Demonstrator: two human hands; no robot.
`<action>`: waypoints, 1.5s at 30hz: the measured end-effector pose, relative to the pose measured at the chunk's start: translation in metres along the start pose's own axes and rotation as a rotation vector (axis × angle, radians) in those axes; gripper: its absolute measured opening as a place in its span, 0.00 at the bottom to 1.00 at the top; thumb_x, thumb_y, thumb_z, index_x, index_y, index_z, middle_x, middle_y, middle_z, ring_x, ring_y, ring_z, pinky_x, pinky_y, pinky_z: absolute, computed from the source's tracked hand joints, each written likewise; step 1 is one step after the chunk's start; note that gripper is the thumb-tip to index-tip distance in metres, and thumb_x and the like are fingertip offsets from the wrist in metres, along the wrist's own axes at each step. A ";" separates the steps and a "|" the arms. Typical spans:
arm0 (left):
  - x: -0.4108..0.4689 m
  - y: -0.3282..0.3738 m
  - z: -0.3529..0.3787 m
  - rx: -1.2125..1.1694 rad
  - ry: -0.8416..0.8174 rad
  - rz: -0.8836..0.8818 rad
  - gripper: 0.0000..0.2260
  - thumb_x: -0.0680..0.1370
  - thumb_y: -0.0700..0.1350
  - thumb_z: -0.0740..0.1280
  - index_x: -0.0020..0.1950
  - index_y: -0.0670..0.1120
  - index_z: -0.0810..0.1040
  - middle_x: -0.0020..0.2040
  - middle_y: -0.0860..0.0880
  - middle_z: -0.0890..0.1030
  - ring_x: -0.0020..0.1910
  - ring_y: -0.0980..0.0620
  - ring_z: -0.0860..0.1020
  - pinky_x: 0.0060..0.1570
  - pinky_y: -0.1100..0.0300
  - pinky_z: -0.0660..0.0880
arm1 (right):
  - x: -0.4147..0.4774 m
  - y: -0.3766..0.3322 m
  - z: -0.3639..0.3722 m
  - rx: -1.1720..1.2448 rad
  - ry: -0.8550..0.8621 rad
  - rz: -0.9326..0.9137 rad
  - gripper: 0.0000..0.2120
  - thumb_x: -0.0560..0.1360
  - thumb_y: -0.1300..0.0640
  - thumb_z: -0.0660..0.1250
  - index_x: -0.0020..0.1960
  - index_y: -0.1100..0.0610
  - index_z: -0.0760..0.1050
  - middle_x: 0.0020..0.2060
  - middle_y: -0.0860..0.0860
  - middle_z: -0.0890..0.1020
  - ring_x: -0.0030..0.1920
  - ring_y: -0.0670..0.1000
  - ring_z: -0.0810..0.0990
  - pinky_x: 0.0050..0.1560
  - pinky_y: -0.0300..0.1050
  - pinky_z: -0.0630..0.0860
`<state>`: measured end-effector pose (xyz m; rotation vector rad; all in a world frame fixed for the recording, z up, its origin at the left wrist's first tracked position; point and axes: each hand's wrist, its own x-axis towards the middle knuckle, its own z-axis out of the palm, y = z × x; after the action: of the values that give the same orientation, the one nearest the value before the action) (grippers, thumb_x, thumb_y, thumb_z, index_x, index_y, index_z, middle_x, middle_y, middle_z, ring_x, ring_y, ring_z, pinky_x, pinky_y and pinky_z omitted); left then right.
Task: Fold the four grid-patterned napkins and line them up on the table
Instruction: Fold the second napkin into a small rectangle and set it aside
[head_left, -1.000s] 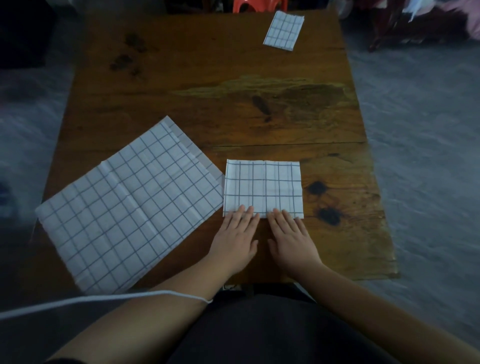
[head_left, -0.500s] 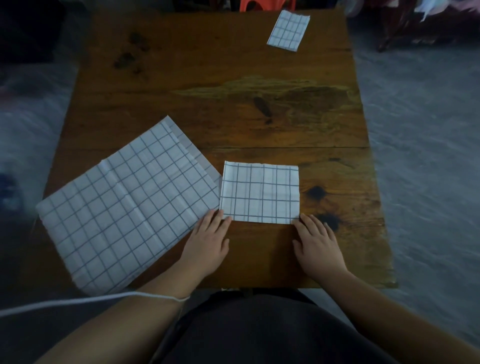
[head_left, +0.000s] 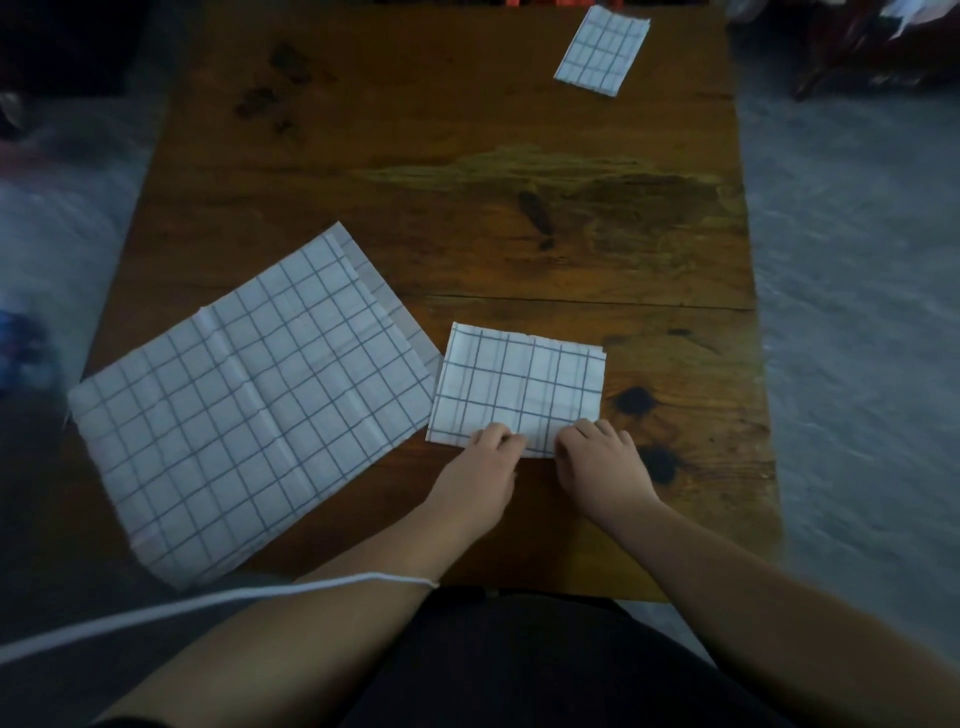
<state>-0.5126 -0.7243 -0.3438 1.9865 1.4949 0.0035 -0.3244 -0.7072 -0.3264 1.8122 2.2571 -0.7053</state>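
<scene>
Now we count three napkin shapes on the table (head_left: 467, 156). A square napkin (head_left: 519, 384) lies near us. A large open napkin (head_left: 249, 395) sits just left of it, with a second layer peeking out along its far edge. A small folded napkin (head_left: 602, 49) lies at the far right corner. Our left grip (head_left: 483, 462) and right grip (head_left: 602, 462), fingers curled, pinch the square napkin's near edge. A white cord (head_left: 208, 603) crosses our left forearm.
</scene>
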 end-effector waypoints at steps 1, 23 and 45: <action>0.000 0.002 0.003 0.015 0.014 0.014 0.22 0.82 0.42 0.63 0.75 0.48 0.65 0.70 0.47 0.64 0.66 0.48 0.67 0.57 0.52 0.77 | -0.004 -0.005 -0.002 0.020 -0.001 -0.001 0.07 0.81 0.51 0.60 0.57 0.49 0.74 0.55 0.47 0.78 0.58 0.52 0.74 0.61 0.50 0.70; -0.034 -0.082 0.017 -0.295 0.155 0.322 0.20 0.71 0.25 0.63 0.57 0.40 0.84 0.63 0.41 0.81 0.70 0.53 0.69 0.70 0.46 0.68 | -0.088 0.023 0.063 -0.032 0.074 -0.041 0.31 0.78 0.45 0.61 0.79 0.50 0.61 0.77 0.49 0.68 0.79 0.53 0.61 0.78 0.56 0.54; -0.033 -0.057 -0.023 -0.234 0.038 -0.224 0.09 0.82 0.53 0.66 0.57 0.52 0.83 0.49 0.53 0.79 0.48 0.54 0.76 0.45 0.59 0.70 | -0.071 0.016 0.051 0.085 0.074 -0.012 0.21 0.75 0.49 0.69 0.67 0.46 0.76 0.63 0.46 0.77 0.67 0.54 0.71 0.67 0.56 0.65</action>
<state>-0.5819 -0.7336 -0.3418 1.6365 1.6532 0.1166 -0.2998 -0.7906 -0.3462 1.8944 2.3195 -0.7601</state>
